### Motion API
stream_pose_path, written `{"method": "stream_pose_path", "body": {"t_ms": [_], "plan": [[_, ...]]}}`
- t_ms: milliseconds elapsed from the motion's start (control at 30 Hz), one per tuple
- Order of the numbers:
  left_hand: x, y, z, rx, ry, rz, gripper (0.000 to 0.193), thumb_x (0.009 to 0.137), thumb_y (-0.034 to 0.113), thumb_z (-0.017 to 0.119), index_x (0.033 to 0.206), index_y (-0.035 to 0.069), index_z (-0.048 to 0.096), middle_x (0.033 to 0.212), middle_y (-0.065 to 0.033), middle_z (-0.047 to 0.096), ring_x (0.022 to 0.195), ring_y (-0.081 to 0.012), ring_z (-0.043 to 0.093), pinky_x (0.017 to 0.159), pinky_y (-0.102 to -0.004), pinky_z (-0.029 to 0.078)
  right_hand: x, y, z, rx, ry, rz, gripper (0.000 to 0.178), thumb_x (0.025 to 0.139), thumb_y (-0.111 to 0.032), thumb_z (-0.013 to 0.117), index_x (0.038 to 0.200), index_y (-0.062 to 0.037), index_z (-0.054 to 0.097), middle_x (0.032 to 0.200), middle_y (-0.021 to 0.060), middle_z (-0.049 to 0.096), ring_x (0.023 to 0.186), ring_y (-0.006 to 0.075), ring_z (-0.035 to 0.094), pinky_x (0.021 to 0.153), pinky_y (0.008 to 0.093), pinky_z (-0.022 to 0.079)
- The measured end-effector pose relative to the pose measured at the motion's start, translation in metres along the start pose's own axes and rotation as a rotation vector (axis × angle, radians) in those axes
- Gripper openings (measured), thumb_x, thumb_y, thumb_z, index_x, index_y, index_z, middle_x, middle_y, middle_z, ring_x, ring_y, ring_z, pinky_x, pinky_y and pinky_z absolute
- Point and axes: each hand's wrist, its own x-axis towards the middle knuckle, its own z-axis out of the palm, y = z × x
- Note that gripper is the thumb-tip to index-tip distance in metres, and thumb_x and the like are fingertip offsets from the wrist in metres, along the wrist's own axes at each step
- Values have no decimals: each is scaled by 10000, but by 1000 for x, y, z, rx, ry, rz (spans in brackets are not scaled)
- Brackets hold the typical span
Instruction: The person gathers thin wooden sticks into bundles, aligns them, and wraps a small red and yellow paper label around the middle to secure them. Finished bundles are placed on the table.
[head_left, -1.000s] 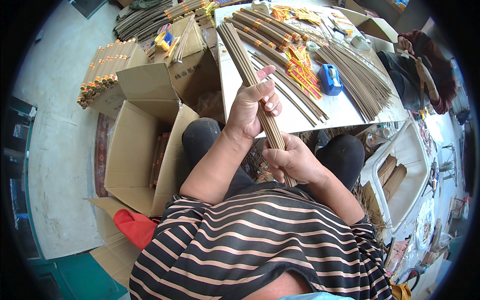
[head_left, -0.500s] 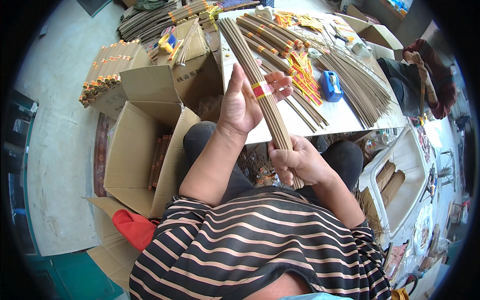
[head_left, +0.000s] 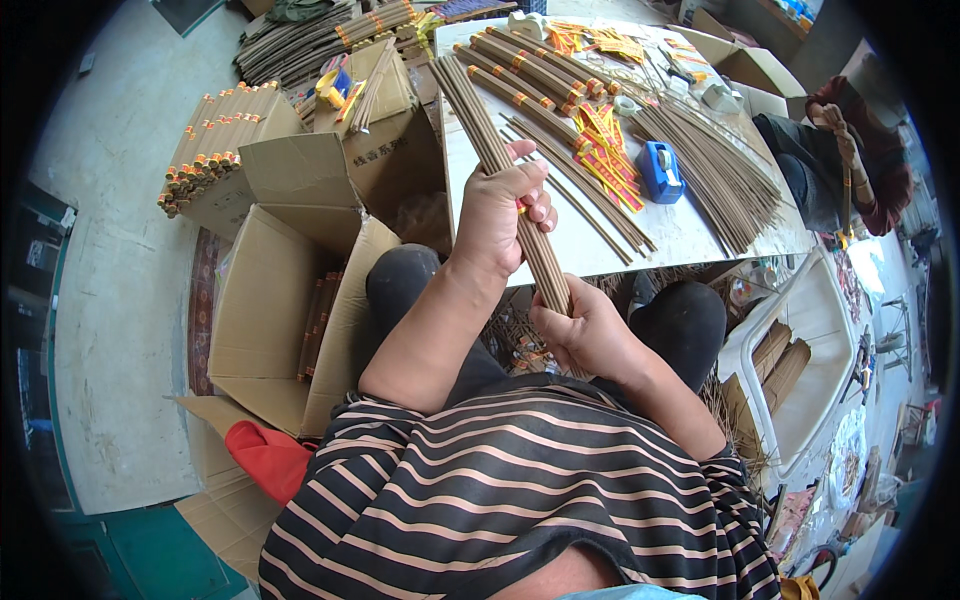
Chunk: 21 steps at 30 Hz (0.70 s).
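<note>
A bundle of brown incense sticks (head_left: 472,115) slants across in front of me, its far end over the table's left edge. My left hand (head_left: 500,215) is wrapped round its middle, covering most of the red and yellow paper band. Lower down, my right hand (head_left: 585,325) grips the near end, which is mostly hidden in the fingers. On the white table (head_left: 600,240) just beyond lie a few loose sticks (head_left: 590,205), banded bundles (head_left: 520,75) and red and yellow paper labels (head_left: 608,160). A blue tape dispenser (head_left: 661,175) stands right of them.
Many loose sticks (head_left: 715,170) fan out on the table's right side. An open cardboard box (head_left: 255,310) with some bundles inside stands at my left; stacked bundles (head_left: 225,130) sit behind it. A white tub (head_left: 800,360) is at my right. Another person's hand (head_left: 845,150) holds sticks at far right.
My left hand has gone from open beside the bundle to closed around its band. The bundle's far end has dropped slightly toward me, and my right hand still holds the near end.
</note>
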Motion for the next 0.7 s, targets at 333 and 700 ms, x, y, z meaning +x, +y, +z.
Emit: {"method": "stream_pose_path", "body": {"t_ms": [333, 700], "plan": [[-4, -3, -3, -224, -347, 16, 381, 840, 120, 596, 1164, -8, 444, 569, 39, 395, 438, -57, 372, 434, -224, 356, -9, -8, 0, 514, -267, 109, 103, 840, -73, 533, 891, -18, 463, 588, 30, 492, 395, 107, 453, 379, 237, 387], [-9, -5, -7, -102, -229, -18, 472, 802, 71, 618, 1192, -22, 368, 578, 9, 403, 452, -102, 433, 480, -302, 442, -5, -3, 4, 220, -121, 18, 113, 834, -62, 542, 890, -9, 461, 567, 27, 476, 402, 112, 454, 373, 243, 383]]}}
